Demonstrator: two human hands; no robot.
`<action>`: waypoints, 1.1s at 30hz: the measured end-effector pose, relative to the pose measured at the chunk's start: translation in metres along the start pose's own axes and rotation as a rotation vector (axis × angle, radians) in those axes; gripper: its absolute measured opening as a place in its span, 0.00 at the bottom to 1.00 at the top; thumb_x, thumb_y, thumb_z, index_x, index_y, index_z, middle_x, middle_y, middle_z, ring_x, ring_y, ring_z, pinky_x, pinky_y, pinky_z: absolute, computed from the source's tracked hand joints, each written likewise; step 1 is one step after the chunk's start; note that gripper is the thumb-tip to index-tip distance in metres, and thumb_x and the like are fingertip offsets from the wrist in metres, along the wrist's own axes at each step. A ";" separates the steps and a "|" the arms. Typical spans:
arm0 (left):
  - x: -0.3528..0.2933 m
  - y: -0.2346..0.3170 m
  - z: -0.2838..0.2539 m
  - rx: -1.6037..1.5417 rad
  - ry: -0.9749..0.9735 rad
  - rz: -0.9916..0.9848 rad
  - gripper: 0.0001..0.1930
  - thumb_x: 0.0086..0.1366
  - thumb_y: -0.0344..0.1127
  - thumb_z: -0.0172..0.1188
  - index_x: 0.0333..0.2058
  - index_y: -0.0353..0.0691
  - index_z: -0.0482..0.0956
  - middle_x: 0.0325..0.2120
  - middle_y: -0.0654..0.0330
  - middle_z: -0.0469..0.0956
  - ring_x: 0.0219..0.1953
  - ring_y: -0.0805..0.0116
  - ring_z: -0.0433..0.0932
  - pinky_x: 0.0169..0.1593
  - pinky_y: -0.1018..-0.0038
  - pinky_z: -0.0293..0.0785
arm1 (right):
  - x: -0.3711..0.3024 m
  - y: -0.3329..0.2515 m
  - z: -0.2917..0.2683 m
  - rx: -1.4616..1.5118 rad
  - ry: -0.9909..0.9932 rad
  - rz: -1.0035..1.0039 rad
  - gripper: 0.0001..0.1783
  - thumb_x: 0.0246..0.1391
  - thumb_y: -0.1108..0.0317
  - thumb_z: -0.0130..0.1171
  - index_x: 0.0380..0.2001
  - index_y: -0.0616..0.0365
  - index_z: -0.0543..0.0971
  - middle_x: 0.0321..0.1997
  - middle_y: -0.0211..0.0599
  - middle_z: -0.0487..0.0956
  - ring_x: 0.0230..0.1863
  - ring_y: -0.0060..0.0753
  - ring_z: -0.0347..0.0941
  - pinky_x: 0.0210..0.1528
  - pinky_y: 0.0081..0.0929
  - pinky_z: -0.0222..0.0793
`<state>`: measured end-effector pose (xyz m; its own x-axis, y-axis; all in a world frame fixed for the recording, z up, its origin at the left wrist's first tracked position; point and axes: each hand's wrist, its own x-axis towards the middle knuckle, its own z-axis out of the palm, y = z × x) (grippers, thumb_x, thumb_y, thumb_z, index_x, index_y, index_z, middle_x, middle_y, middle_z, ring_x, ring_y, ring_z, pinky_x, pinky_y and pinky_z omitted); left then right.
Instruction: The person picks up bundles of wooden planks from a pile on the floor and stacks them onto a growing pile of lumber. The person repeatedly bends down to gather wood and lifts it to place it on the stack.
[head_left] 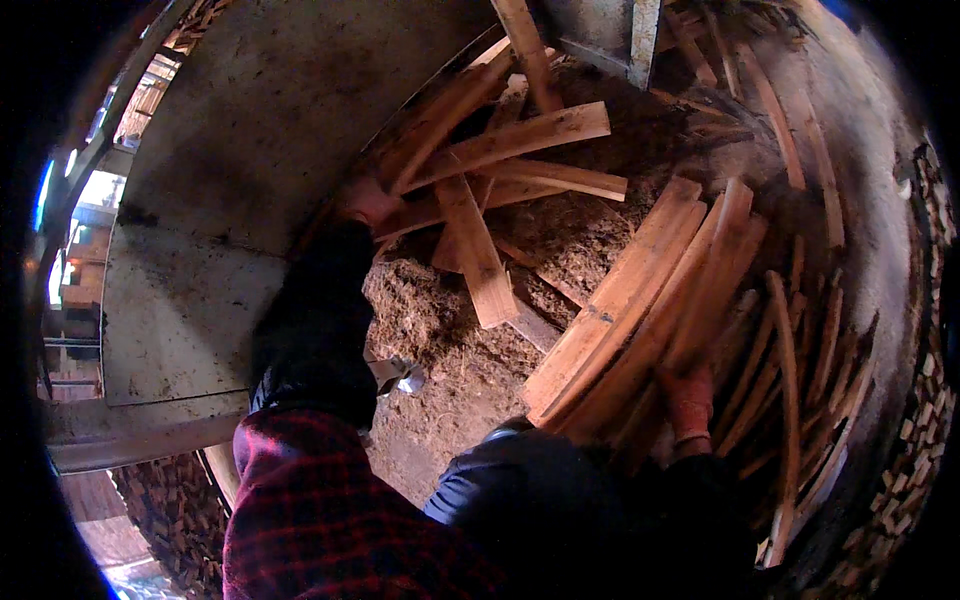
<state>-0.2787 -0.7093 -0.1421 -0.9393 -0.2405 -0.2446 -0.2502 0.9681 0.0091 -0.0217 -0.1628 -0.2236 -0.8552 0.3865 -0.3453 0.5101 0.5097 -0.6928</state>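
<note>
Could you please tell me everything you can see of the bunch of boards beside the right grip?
The bunch of boards is several long, narrow pieces of orange-brown wood, set roughly parallel with uneven upper ends. It slants from lower left to upper right in the picture. The leftmost board shows a broad face with a small dark mark. The right grip appears to touch its right side, low down; shadow obscures the bunch's lower right part.

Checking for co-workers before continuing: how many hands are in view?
2: the left hand at the loose boards, the right hand at the board stack's lower right. No others show.
</note>
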 end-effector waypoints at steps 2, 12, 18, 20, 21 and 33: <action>-0.006 0.005 -0.020 -0.256 0.043 0.181 0.48 0.48 0.59 0.69 0.64 0.42 0.63 0.61 0.43 0.67 0.61 0.49 0.69 0.61 0.60 0.66 | -0.003 -0.033 -0.013 -0.113 -0.014 0.179 0.48 0.39 0.56 0.74 0.63 0.62 0.65 0.60 0.54 0.72 0.62 0.53 0.67 0.63 0.38 0.65; 0.031 -0.030 0.028 0.012 0.164 0.009 0.37 0.51 0.58 0.66 0.55 0.40 0.74 0.49 0.44 0.78 0.52 0.48 0.77 0.53 0.57 0.73 | 0.007 -0.020 -0.002 -0.198 -0.151 0.180 0.59 0.37 0.46 0.75 0.67 0.63 0.57 0.68 0.55 0.64 0.68 0.56 0.60 0.68 0.41 0.60; -0.022 0.049 -0.055 -0.094 -0.293 0.111 0.38 0.49 0.53 0.72 0.54 0.34 0.75 0.47 0.48 0.80 0.48 0.54 0.80 0.50 0.59 0.74 | 0.025 0.040 0.013 -0.286 -0.002 -0.128 0.56 0.42 0.49 0.72 0.66 0.69 0.57 0.70 0.56 0.60 0.72 0.53 0.54 0.71 0.39 0.55; -0.054 0.068 -0.071 -0.590 -0.410 0.143 0.37 0.48 0.49 0.75 0.53 0.33 0.76 0.47 0.51 0.80 0.46 0.59 0.80 0.49 0.61 0.75 | 0.032 0.041 0.019 -0.372 0.011 -0.158 0.55 0.43 0.49 0.72 0.66 0.70 0.56 0.69 0.56 0.61 0.71 0.54 0.56 0.70 0.39 0.56; -0.069 0.081 -0.078 -0.745 -0.440 0.099 0.36 0.48 0.47 0.76 0.52 0.33 0.77 0.46 0.53 0.80 0.45 0.61 0.80 0.48 0.62 0.75 | 0.033 0.044 0.018 -0.379 0.005 -0.141 0.55 0.43 0.50 0.71 0.66 0.70 0.56 0.69 0.56 0.61 0.70 0.54 0.57 0.70 0.39 0.57; -0.171 0.106 -0.031 -1.097 -0.354 0.232 0.41 0.50 0.37 0.73 0.62 0.37 0.65 0.49 0.55 0.76 0.48 0.61 0.76 0.53 0.66 0.73 | 0.013 0.019 0.003 -0.146 0.050 -0.222 0.61 0.38 0.47 0.74 0.68 0.63 0.53 0.63 0.59 0.68 0.60 0.56 0.70 0.63 0.43 0.67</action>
<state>-0.1521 -0.5681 -0.0697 -0.9145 0.1337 -0.3819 -0.3125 0.3661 0.8765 -0.0232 -0.1504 -0.2435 -0.9439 0.2884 -0.1611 0.3215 0.6902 -0.6482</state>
